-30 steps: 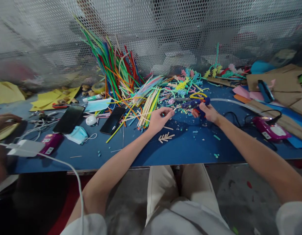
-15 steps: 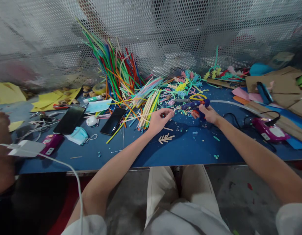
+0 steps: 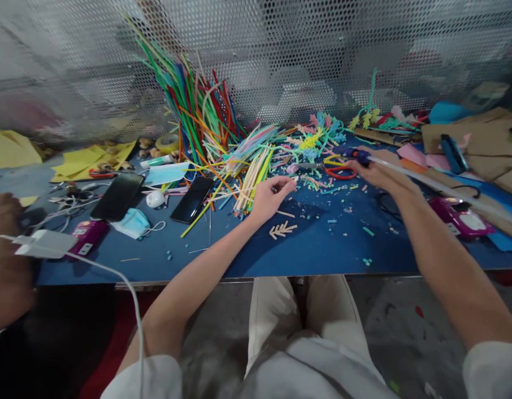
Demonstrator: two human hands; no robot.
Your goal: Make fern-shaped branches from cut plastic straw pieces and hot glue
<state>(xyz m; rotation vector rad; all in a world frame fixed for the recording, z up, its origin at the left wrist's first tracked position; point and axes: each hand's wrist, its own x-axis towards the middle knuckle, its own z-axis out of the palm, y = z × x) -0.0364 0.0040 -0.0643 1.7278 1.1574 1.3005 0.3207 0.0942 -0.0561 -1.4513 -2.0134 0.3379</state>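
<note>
My left hand is closed in a pinch over the middle of the table, with a small pale pipe cleaner piece at its fingertips. My right hand is wrapped round a dark blue glue gun, and a long clear glue stick runs out of its back over my forearm. Just left of the right hand lie scissors with red and yellow handles. A beige leaf-shaped pipe cleaner piece rests on the table below my left hand, near a short beige strip.
Bundles of coloured pipe cleaners stand against the perforated metal screen. Two phones, face masks and a white charger lie left. At right are cardboard and a purple power strip. Another person's arm shows at far left.
My right hand has moved right and away from my left with the glue gun, uncovering the scissors' red handle. The left hand keeps its pinch in nearly the same place.
</note>
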